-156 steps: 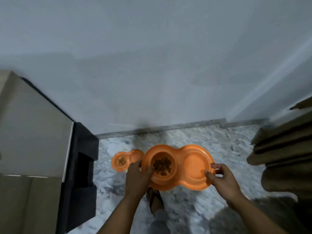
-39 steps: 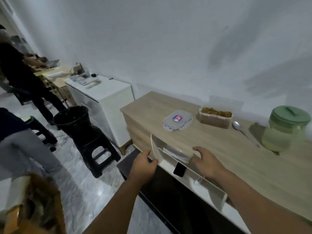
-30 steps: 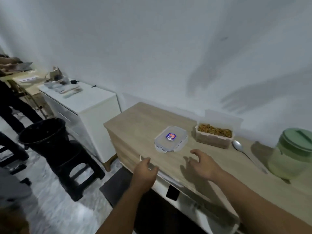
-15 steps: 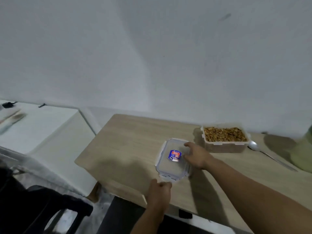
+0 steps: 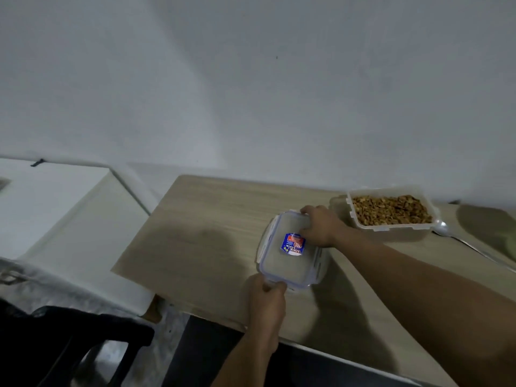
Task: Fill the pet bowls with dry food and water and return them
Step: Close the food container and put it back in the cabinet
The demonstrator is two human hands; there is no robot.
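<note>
While a light wooden countertop (image 5: 212, 247) is viewed from above against a plain white wall (image 5: 251, 79), two hands are seen on one clear plastic container lid with clip flaps and a blue and red sticker (image 5: 290, 263). The lid is held just above or on the counter, near its front edge; which of the two cannot be told. The left hand (image 5: 266, 303) is curled at the lid's near corner, with the thumb on top and the fingers tucked beneath the rim. The right hand (image 5: 321, 226) is laid over the lid's far right corner, its fingers bent round the far edge, so the lid is grasped by both hands at opposite ends.

One open clear plastic rectangular container filled with brown dry pet food (image 5: 391, 215) is set on the counter behind and to the right of the lid, close to the wall and apart from both hands. One metal spoon (image 5: 469, 244) is laid just beside the container's right end, its handle pointing toward the right edge of the view. One pale green object (image 5: 499, 233) is cut off at the right border and cannot be made out further.

One white cabinet top (image 5: 50, 205) is seen to the left of the counter, and one black stool (image 5: 78, 339) is visible on the floor below it. No pet bowls are shown in this view.
</note>
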